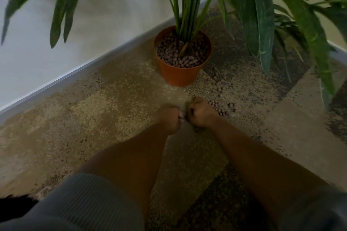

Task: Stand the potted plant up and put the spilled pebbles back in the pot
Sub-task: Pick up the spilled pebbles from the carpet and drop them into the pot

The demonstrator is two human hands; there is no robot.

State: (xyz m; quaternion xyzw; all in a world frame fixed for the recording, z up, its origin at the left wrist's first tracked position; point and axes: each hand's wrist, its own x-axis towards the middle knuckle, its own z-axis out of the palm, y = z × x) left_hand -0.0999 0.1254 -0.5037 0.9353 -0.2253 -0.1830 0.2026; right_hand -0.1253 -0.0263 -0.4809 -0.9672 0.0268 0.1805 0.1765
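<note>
Head view: with the pot upright by the wall and spilled pebbles trailing right, the left hand and right hand, both curled, contents unclear, risk dropping pebbles if lifted loosely.

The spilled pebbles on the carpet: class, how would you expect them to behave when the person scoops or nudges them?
The spilled pebbles look small and rounded, so on a hard floor they would probably roll; the carpet pile likely checks that. They lie loose and separate, so a handful may shed a few. Both the left hand and right hand are curled, which suits gathering them.
</note>
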